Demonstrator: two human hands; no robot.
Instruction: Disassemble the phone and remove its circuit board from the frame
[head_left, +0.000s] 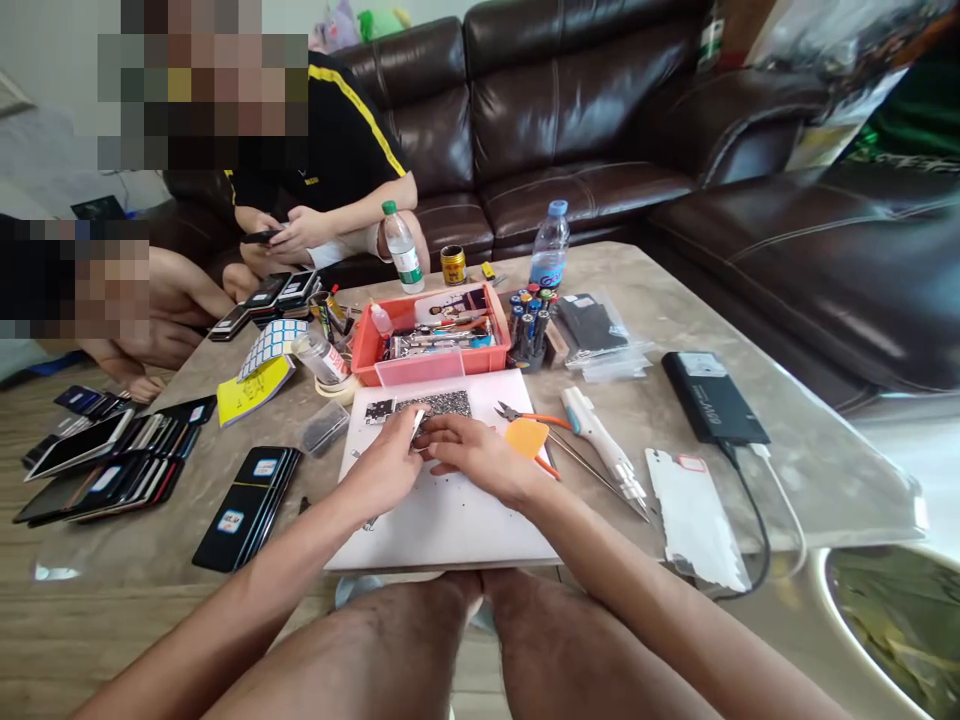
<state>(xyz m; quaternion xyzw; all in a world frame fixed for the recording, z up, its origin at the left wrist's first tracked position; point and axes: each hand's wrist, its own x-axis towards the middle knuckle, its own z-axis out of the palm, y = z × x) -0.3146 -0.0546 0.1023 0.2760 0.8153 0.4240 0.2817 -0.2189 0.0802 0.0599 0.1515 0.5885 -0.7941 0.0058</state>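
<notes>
My left hand (394, 452) is closed over the white mat (450, 530), pinching a small white-edged piece (418, 424) too small to identify. Bent fingers of my right hand (471, 450) meet it from the other side, and what lies in their tips is hidden. Just behind the hands, a speckled strip of small metal bits (446, 402) lies on the mat beside a black part (379, 411). Right of my right hand are an orange pick-like piece (526, 438) and orange-handled cutters (536, 416). A white pen-shaped tool (600, 430) and tweezers (604, 475) lie beyond them.
A red tool basket (367, 350) stands behind the mat, with a screwdriver rack (529, 335) beside it. Phones (247, 510) are stacked on the left. A black box with cables (712, 400) and a white sheet (694, 520) lie right. Another person (352, 130) sits opposite; a second crouches left.
</notes>
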